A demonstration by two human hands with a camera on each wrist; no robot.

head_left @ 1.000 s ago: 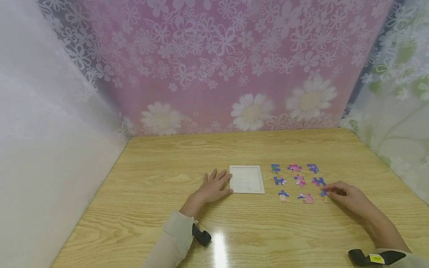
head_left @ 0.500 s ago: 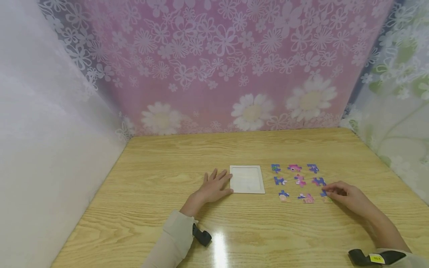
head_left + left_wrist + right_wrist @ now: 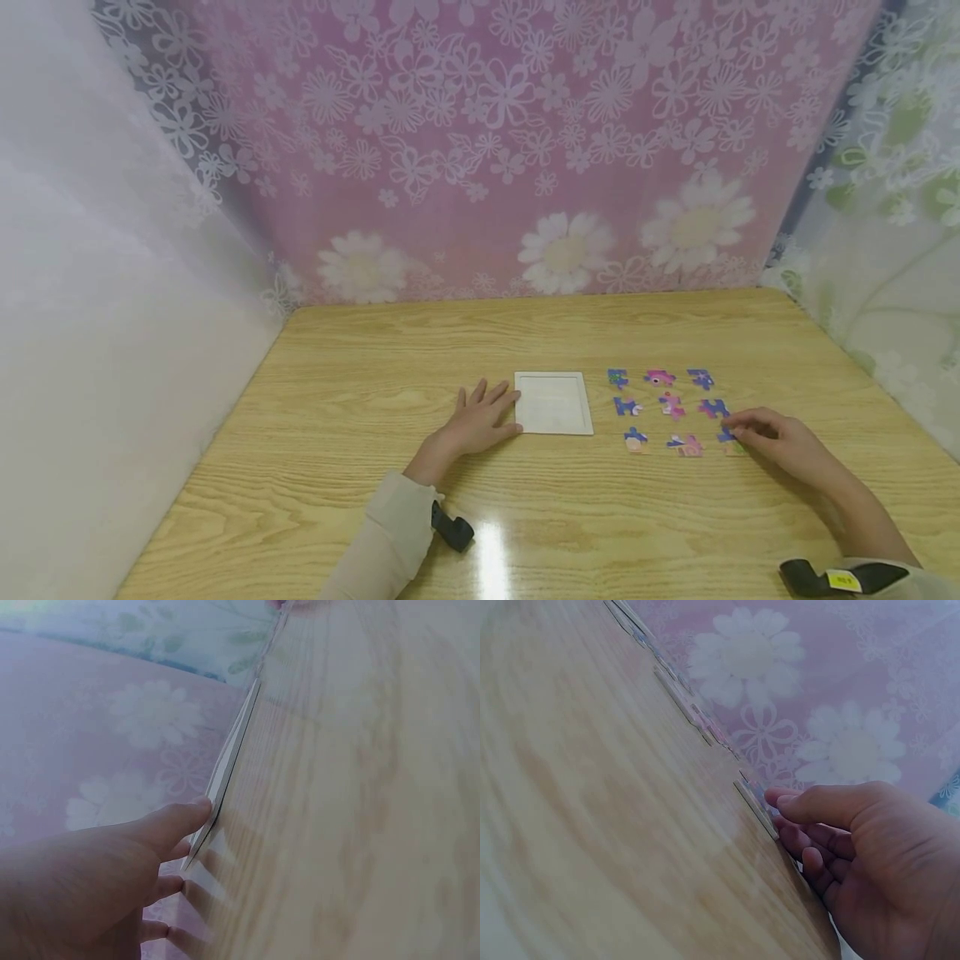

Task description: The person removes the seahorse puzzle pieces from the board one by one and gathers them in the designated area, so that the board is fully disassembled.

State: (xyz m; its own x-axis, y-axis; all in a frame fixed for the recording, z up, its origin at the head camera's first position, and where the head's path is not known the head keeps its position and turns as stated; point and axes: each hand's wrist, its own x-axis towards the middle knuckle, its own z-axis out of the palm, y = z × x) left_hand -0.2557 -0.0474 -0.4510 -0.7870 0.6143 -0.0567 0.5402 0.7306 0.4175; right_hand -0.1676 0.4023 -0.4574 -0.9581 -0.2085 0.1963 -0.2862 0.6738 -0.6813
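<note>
My left hand (image 3: 474, 421) lies with its fingers spread on the table, thumb and fingertips touching the left edge of a white square puzzle tray (image 3: 553, 430). The left wrist view shows the thumb (image 3: 184, 823) against the tray's rim. Right of the tray lie several blue and pink jigsaw pieces in three rows, among them a pink one with an eye (image 3: 660, 377). At the lower right corner of these rows, my right hand (image 3: 783, 442) pinches a blue and green puzzle piece (image 3: 726, 435) between thumb and forefinger. The hand partly covers that piece, which lies flat on the table.
The wooden table (image 3: 360, 358) spans the space beneath both hands. A pink flowered curtain (image 3: 465, 167) hangs behind its far edge, with pale cloth on both sides. Black wrist cameras, one at the left wrist (image 3: 452, 529), sit on both sleeves.
</note>
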